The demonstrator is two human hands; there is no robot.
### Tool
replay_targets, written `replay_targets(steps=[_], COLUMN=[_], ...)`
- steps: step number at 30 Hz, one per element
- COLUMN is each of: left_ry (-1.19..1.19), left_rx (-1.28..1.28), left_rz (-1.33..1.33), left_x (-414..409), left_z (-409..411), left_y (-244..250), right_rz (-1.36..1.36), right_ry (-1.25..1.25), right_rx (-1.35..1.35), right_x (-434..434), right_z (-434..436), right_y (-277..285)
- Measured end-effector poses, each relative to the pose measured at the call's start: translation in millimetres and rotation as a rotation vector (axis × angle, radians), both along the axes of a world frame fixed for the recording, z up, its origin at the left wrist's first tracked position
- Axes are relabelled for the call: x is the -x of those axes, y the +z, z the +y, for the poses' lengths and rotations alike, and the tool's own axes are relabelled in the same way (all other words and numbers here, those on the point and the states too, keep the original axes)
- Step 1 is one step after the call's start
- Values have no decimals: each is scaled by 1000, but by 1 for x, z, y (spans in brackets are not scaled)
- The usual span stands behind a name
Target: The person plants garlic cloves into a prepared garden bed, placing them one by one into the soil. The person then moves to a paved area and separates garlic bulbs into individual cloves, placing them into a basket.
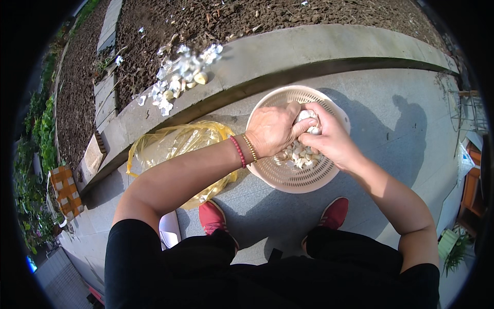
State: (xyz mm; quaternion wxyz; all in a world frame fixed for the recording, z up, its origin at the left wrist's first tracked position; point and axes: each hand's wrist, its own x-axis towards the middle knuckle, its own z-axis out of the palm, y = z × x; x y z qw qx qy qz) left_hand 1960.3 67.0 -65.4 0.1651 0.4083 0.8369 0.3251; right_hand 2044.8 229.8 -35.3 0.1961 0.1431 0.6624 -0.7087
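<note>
Both my hands meet above a pale plastic colander (pixel 266 175) that stands on the paving. Between them is a white garlic bulb (pixel 307 115), partly covered by fingers and thumbs. My left hand (pixel 270 125), with beads at the wrist, grips the bulb from the left. From the other side my right hand (pixel 328 135) wraps around it. Below the hands, separated garlic cloves (pixel 301 156) lie in a heap on the colander's bottom; part of the heap is hidden by my hands.
A yellow translucent plastic bag (pixel 181 141) lies left of the colander. On the concrete curb (pixel 270 50) are garlic skins (pixel 164 102) and several cloves (pixel 200 78). Soil (pixel 154 23) lies beyond. A woven basket (pixel 66 189) stands far left. My red shoes (pixel 212 217) flank the near floor.
</note>
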Motion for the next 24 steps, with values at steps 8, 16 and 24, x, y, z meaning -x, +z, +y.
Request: replay_targets(steps=[8, 16, 24], left_ry=[9, 87, 3], left_rx=[-68, -413, -329], left_rz=[-1, -500, -1205], left_x=[-2, -3, 13], left_z=[-8, -1, -14], left_y=[-5, -19, -20], right_rz=[-32, -63, -5], right_ry=[-105, -249, -231], right_rx=[249, 277, 170], right_x=[-3, -7, -5], right_z=[-10, -3, 10], right_y=[1, -6, -16])
